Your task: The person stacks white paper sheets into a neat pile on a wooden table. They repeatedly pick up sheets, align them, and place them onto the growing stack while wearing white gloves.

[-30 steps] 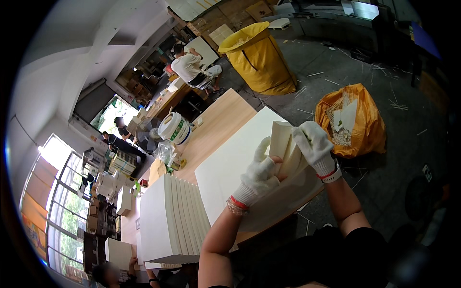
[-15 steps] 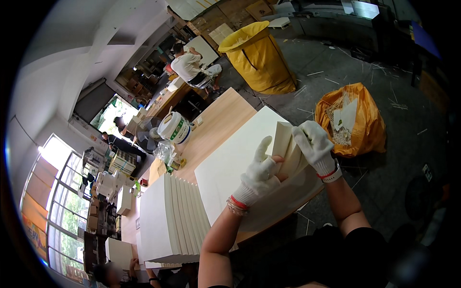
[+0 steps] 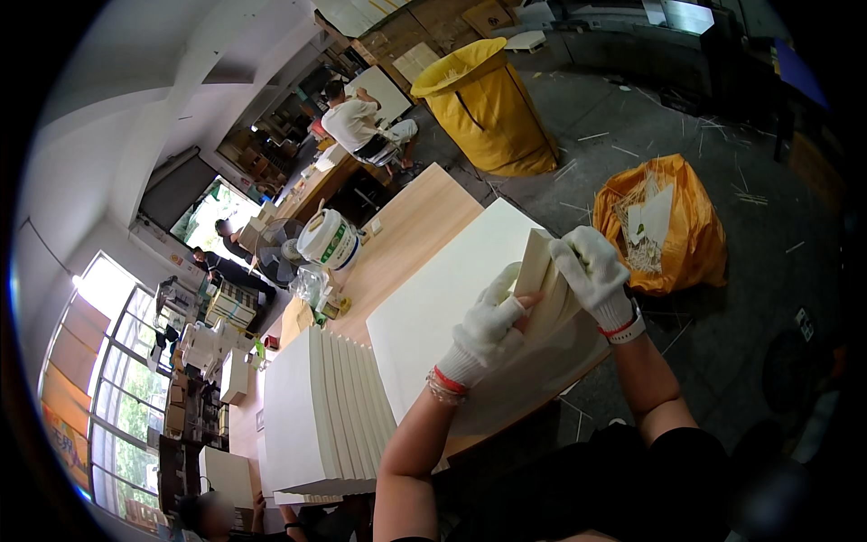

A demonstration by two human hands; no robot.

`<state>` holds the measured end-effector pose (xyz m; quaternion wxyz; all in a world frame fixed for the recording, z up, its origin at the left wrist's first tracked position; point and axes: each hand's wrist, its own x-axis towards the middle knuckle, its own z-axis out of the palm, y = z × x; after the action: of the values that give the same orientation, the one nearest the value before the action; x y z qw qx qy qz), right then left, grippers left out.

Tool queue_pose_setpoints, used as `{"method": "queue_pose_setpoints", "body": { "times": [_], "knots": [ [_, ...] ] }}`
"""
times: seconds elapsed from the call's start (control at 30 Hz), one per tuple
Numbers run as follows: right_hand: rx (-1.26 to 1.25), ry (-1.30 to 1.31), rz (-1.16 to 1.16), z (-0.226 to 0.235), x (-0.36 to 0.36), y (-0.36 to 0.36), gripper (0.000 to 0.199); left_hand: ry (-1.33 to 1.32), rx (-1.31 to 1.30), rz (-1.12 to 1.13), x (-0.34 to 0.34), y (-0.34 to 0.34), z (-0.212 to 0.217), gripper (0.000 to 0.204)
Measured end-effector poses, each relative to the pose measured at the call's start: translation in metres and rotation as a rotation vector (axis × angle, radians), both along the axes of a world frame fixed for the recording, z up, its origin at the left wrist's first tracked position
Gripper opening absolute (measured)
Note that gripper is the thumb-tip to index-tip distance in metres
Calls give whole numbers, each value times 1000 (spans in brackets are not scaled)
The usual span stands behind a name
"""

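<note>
Between my two hands stands a narrow white folded piece of board [image 3: 534,264], tilted over a large white sheet [image 3: 432,305] on the table. My left hand [image 3: 486,336], in a white knitted glove with bare fingertips, grips its lower left side. My right hand [image 3: 592,269], gloved the same way, is closed on the upper right edge, fingers curled over it. The piece's lower part is partly covered by my fingers. Left of the sheet lies a thick stack of white boards [image 3: 302,420] with layered edges.
A wooden table [image 3: 417,217] carries a white bucket [image 3: 327,239] and a clear plastic bag [image 3: 310,287]. Beyond the right edge, an orange sack [image 3: 691,230] of scraps stands on the floor, with a tall yellow bag [image 3: 488,117] farther back. Other people sit or stand around.
My left hand's raised finger has come down against the board piece. The piece has tilted slightly to the right, and my right hand has barely moved.
</note>
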<state>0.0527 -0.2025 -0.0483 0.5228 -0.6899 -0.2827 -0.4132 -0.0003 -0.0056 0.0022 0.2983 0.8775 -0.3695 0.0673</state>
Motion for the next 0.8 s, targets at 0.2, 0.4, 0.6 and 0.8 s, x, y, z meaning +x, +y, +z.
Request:
{"method": "queue_pose_setpoints", "body": {
  "times": [0.2, 0.4, 0.6, 0.8],
  "knots": [
    [7, -103, -53, 2, -1, 2, 6, -26, -77, 141, -4, 0, -14, 35],
    [-52, -67, -30, -2, 0, -4, 13, -34, -90, 137, -3, 2, -14, 40],
    [16, -89, -94, 15, -14, -6, 18, -204, -26, 200, -16, 8, -10, 48],
    [-503, 113, 71, -15, -40, -4, 17, -384, 258, 357, -21, -18, -27, 62]
  ]
}}
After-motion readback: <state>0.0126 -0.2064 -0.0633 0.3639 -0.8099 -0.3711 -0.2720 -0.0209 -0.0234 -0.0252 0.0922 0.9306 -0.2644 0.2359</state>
